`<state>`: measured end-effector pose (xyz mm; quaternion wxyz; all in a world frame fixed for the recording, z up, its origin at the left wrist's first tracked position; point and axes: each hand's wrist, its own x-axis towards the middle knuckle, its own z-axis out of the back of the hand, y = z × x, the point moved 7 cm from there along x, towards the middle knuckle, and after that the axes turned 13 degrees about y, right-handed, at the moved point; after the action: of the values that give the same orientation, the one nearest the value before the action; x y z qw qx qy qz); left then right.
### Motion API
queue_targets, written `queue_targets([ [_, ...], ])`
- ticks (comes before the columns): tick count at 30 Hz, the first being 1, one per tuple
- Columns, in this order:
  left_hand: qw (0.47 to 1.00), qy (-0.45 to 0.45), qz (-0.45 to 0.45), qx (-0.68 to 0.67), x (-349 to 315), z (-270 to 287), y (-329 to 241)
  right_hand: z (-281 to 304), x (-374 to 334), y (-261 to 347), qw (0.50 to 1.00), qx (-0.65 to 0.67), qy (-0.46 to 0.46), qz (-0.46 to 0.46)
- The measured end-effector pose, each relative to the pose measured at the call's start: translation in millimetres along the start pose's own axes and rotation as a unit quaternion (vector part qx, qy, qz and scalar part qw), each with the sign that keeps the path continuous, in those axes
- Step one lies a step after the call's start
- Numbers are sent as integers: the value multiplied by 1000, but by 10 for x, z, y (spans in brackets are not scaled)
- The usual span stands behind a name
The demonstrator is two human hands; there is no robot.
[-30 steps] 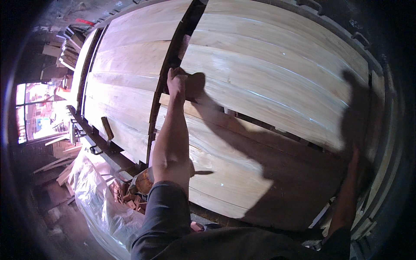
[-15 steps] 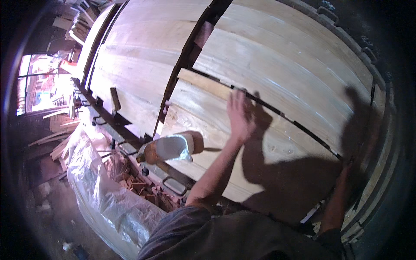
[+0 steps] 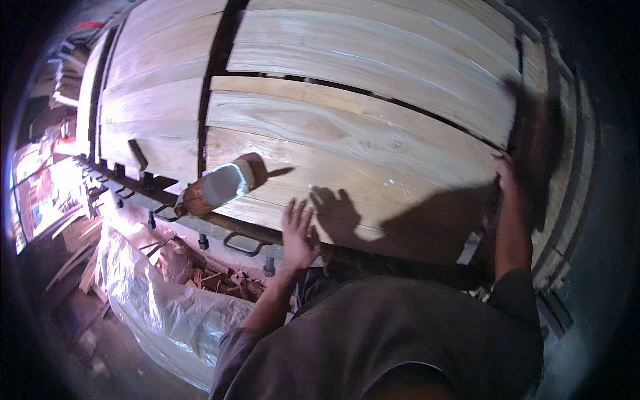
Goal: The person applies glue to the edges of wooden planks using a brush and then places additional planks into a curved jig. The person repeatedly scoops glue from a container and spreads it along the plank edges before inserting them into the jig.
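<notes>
Several pale wooden boards (image 3: pixel 360 137) lie side by side as a flat panel in front of me. Over the panel's near edge is my left hand (image 3: pixel 299 235), its fingers stretched and spread with nothing in them; its shadow falls on the wood. My right hand (image 3: pixel 507 175) is at the far right corner of this panel, fingers bent against the end of the narrow far board (image 3: pixel 400 115). Shadow hides part of that grip. Left of my left hand, a clear plastic bottle (image 3: pixel 227 185) with a brown neck end lies tilted across the near edge.
Another panel (image 3: pixel 373 50) lies beyond a dark gap, and a third panel (image 3: pixel 157 87) to the left. A small wood block (image 3: pixel 138 155) stands on that one. Metal handles (image 3: pixel 243 245) line the near frame. Plastic sheeting (image 3: pixel 167 313) and wood scraps (image 3: pixel 227 283) are below.
My left hand has drawn back from the far narrow board to the panel's near edge. My right hand stays at the right end. The view has shifted.
</notes>
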<state>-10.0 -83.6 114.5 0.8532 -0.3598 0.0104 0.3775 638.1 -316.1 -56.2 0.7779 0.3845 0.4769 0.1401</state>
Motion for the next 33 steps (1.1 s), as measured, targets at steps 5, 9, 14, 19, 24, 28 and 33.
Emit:
queue_targets([
  [5,996,-68,14,-61,-37,13,43,-119,-545,905,991,-106,-14,74],
  [9,881,-97,80,-456,941,-347,193,344,-588,947,992,-96,23,78],
  [14,630,-77,173,-753,2287,-297,-32,106,-1279,1418,997,-17,-12,70],
  [19,610,-81,190,-765,2801,-324,-22,225,-1342,1333,971,-134,79,182],
  [24,609,-59,96,-785,2699,-411,-218,72,-1563,1144,881,-419,-103,193],
  [28,526,-70,88,-843,2232,-254,-552,5,-1779,525,874,-402,-193,194],
  [33,357,-64,-33,-931,1859,-187,-473,-495,-2020,406,886,-372,-205,186],
])
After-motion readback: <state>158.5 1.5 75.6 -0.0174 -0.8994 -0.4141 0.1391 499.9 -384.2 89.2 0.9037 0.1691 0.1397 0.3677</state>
